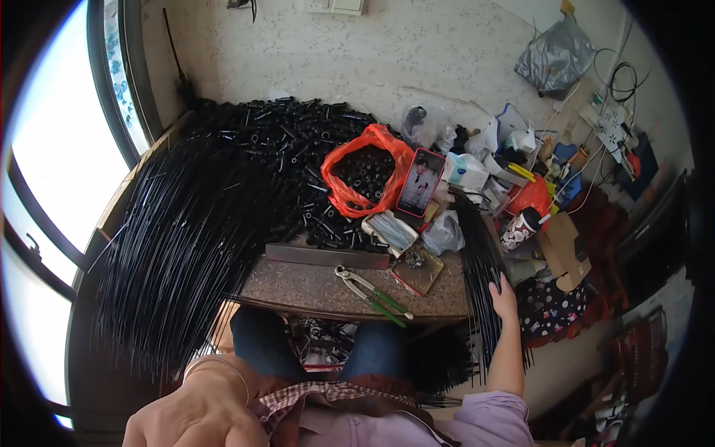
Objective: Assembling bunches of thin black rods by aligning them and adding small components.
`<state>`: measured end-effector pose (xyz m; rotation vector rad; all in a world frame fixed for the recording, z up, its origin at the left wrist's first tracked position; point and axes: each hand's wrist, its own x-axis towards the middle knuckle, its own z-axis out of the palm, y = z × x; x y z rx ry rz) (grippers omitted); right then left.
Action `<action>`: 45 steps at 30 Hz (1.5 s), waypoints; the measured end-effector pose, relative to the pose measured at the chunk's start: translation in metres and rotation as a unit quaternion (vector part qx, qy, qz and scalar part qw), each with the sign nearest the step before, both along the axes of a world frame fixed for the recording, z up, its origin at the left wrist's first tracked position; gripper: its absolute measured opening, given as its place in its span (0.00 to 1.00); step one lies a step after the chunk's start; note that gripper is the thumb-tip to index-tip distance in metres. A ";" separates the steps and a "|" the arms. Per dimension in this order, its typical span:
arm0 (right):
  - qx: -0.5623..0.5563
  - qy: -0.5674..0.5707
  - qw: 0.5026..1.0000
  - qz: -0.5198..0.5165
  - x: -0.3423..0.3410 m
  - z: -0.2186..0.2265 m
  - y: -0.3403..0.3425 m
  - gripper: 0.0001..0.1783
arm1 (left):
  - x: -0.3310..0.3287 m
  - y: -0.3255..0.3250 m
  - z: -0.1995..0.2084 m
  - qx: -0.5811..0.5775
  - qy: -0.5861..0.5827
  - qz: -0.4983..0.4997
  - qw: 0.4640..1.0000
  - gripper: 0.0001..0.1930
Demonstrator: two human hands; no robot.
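Observation:
My left hand point(197, 410) is raised close to the camera at the lower left, back of the hand showing. The lower edge cuts off its fingers, so any hold is hidden. My right arm reaches forward to a bundle of thin black strands point(477, 238) hanging over the table's right edge. My right hand point(505, 299) lies against these strands, fingers stretched out and apart. A much larger mass of long black strands point(171, 246) drapes off the table's left side. Behind it lies a heap of small black tubular parts point(298, 127).
Green-handled pincers point(372, 295) lie near the front edge of the table point(298, 284), beside a long metal strip point(328, 256). Farther back are a red plastic bag point(333, 165) of black parts and a phone point(421, 182). Clutter, a patterned cup point(521, 229) and a cardboard box point(564, 249) crowd the right.

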<state>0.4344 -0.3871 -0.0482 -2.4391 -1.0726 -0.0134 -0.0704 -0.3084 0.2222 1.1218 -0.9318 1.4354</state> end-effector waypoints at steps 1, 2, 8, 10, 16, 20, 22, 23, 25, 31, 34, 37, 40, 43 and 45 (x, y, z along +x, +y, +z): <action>-0.002 -0.005 1.000 -0.013 -0.009 0.008 -0.002 0.26 | -0.004 0.015 -0.007 0.115 -0.016 -0.055 0.992 0.07; -0.064 -0.036 0.996 -0.047 -0.020 0.022 0.000 0.28 | -0.007 0.024 -0.011 0.231 -0.030 -0.103 0.967 0.09; 0.007 -0.048 0.979 0.198 -0.097 0.045 0.079 0.30 | -0.023 0.027 -0.030 0.441 0.261 -0.166 0.843 0.09; 0.016 0.190 0.959 0.211 -0.126 0.038 0.108 0.35 | -0.016 0.038 -0.045 0.424 0.306 -0.126 0.843 0.15; 0.009 0.035 0.994 0.106 -0.149 -0.014 0.158 0.36 | -0.066 0.071 -0.087 0.312 0.468 0.102 0.820 0.30; 0.015 0.107 0.957 0.269 -0.125 -0.018 0.151 0.30 | -0.110 0.102 -0.096 0.146 0.642 0.290 0.695 0.20; 0.024 0.142 0.953 0.266 -0.124 -0.019 0.150 0.29 | -0.125 0.122 -0.109 0.062 0.677 0.419 0.602 0.19; 0.034 0.170 0.948 0.266 -0.120 -0.019 0.147 0.28 | -0.130 0.137 -0.125 0.027 0.681 0.489 0.544 0.19; 0.028 0.141 0.956 0.257 -0.131 -0.009 0.147 0.28 | -0.144 0.165 -0.158 -0.021 0.672 0.631 0.386 0.19; 0.074 0.175 0.959 0.209 -0.138 -0.003 0.144 0.27 | -0.167 0.192 -0.209 -0.068 0.702 0.690 0.163 0.29; 0.170 0.299 0.909 0.235 -0.139 -0.004 0.137 0.24 | -0.168 0.192 -0.217 -0.053 0.693 0.700 0.165 0.33; 0.203 0.238 0.916 0.252 -0.128 -0.026 0.134 0.22 | -0.163 0.197 -0.221 -0.038 0.676 0.724 0.129 0.33; 0.198 0.118 0.930 0.288 -0.131 -0.031 0.131 0.22 | -0.152 0.204 -0.218 -0.059 0.698 0.708 0.093 0.33; 0.145 0.078 0.940 0.298 -0.140 -0.012 0.131 0.19 | -0.157 0.213 -0.222 -0.057 0.701 0.704 0.100 0.27; 0.146 0.075 0.936 0.311 -0.138 -0.001 0.127 0.18 | -0.161 0.219 -0.225 -0.070 0.688 0.708 0.138 0.19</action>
